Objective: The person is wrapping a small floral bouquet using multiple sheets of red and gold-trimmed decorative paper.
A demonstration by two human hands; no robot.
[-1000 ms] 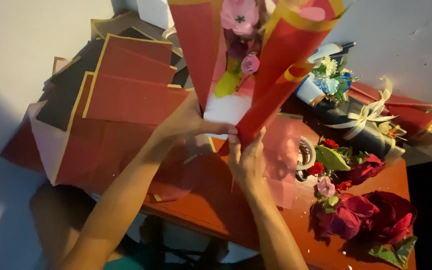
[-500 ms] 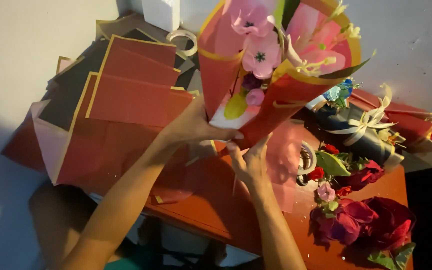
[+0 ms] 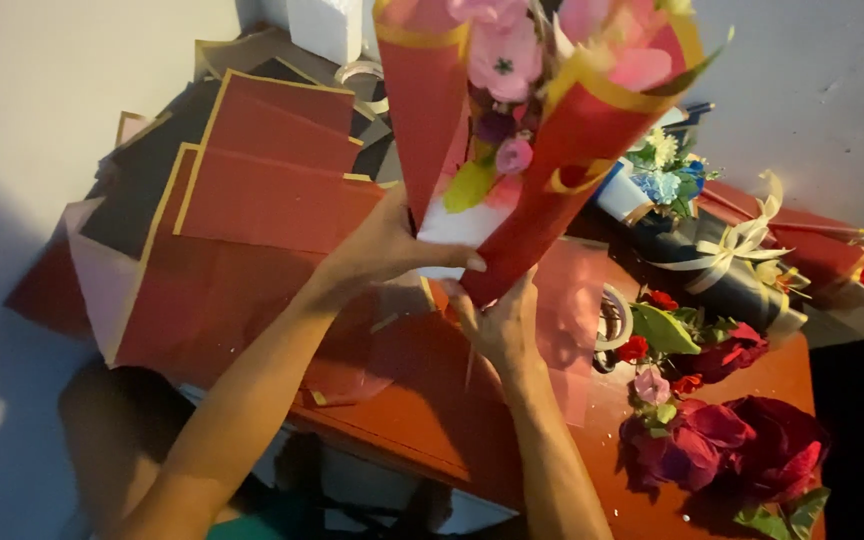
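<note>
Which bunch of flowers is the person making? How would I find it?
Find the reddish-brown table piled with red paper sheets. Above its middle, both hands grip one bouquet. It is the only one held up; the other bouquets lie flat on the right.

I hold one bouquet (image 3: 532,130) above the table, and it stands almost upright with its narrow end down. The wrapping is red paper with a gold-yellow border, folded into tall pointed flaps; one flap stands on the left side and one leans to the right. Inside there are pink flowers, one big with a dark centre, a small pink bud lower, something dark purple and one yellow-green leaf. Low between the red flaps I see a white inner sheet. The top of the bouquet goes out of view. The narrow bottom part is pinched together, and there the paper is tight and a little wrinkled.
</note>
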